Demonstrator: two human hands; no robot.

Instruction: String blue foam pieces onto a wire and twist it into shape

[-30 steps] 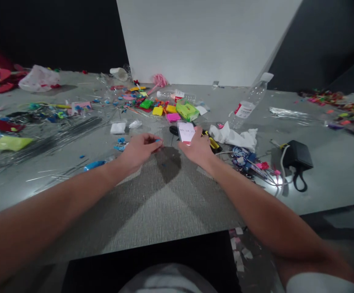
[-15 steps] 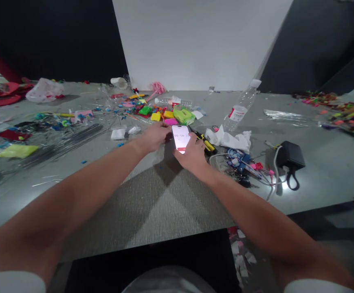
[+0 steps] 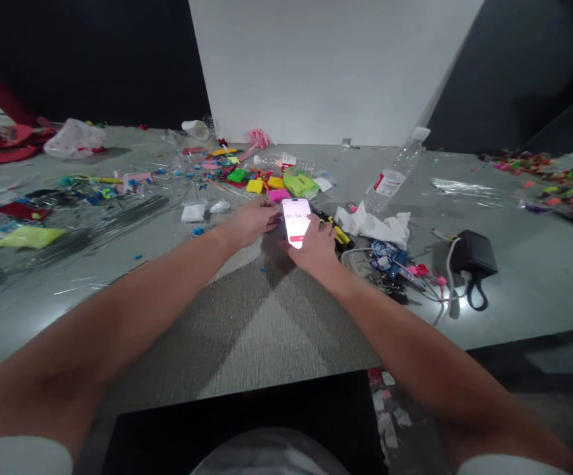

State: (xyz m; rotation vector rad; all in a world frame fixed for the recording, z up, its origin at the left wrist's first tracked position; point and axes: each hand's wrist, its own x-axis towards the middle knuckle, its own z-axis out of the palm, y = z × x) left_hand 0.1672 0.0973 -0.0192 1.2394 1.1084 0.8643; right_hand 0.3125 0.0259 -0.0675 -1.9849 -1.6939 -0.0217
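Roughly lengthwise, phone (image 3: 295, 227), top away

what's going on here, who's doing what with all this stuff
A person sits or stands at a cluttered table, both hands around a lit phone showing digits. The right hand holds its lower right side; the left hand is close to its left edge, though whether it touches is hard to tell. A crumpled white tissue lies to the right, with a clear bottle standing behind it.

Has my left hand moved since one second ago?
Yes, your left hand has moved forward and to the right, nearer the bright pink packet.
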